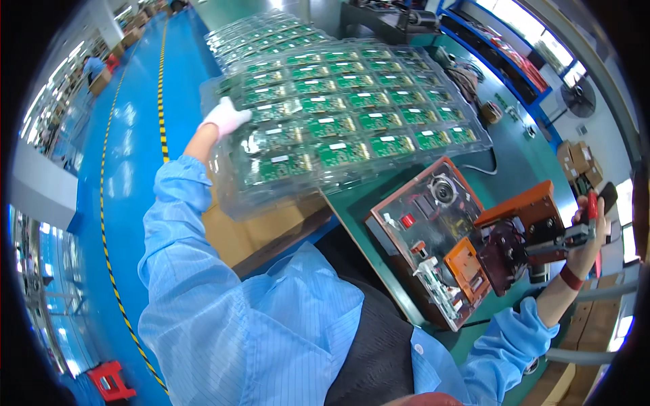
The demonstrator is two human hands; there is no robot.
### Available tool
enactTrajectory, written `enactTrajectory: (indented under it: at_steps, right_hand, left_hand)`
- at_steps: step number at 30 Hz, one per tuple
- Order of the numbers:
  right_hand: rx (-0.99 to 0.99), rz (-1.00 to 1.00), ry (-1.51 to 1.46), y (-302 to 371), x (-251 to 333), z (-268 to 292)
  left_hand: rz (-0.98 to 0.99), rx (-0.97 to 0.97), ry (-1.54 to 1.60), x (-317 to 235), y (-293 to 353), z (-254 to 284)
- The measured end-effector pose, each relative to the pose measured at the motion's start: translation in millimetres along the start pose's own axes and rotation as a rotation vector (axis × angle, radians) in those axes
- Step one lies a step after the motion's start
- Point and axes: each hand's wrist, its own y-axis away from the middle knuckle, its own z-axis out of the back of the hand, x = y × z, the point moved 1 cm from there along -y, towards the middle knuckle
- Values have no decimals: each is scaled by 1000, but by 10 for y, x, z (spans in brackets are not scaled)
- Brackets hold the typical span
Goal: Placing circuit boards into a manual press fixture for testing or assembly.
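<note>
My left hand (227, 119), in a white glove, grips the left edge of a clear plastic tray (233, 193). The tray's pockets hold rows of green circuit boards (336, 153), and more trays appear to lie under it. At the right, my bare right hand (596, 227) is closed around the red handle (593, 205) of a lever clamp (575, 235). This clamp belongs to a test fixture (425, 220) with an orange-brown frame, whose hinged upper part (521, 215) stands raised. An orange plate (467, 269) and a small red button (407, 220) sit on the fixture's top.
Another stack of board trays (261, 37) lies behind on the green bench (518, 183). Below the held tray stands an open cardboard box (261, 227). A fan (579, 98) and cartons (579, 159) are at the far right. Blue floor (135, 169) with striped tape runs along the left.
</note>
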Motion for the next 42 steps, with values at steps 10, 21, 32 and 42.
enactTrajectory:
  at_steps: [10,21,32,42]
  right_hand:
    - [-127,75,40,-62,-57,52]
    - [-314,893,600,918,790,-290]
    - [860,175,1001,619,-478,-3334]
    - [810,-707,307,633,-847,-3549]
  left_hand:
    - [193,-39,218,1128,-400,306]
    - [198,-109,377,3028,-100,1041]
    - [294,-249,455,3614,11,1220]
    - [476,-415,578,3885,-353,1070]
